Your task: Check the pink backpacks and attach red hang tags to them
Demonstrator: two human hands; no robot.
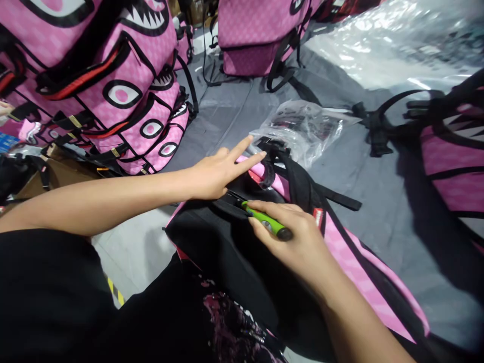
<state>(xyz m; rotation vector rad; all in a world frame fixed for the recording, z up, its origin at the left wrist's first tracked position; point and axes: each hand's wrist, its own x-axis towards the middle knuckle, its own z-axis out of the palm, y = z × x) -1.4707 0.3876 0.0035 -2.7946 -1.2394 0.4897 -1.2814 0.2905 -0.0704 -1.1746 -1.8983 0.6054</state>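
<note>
A pink and black backpack (340, 247) lies back-up on the grey table in front of me. My left hand (217, 171) rests on its upper part near the top handle. Two fingers are stretched out, the others are curled, and I cannot make out whether they pinch anything. My right hand (293, 237) is closed around a small green-handled tool (266, 221). The tool's tip points at the black back panel just under my left hand.
A stack of pink shark-face backpacks (113, 85) stands at the left. Another pink backpack (257, 35) sits at the back, one more (454, 156) at the right. Crumpled clear plastic bags (306, 126) lie beyond my hands on the grey cloth (378, 191).
</note>
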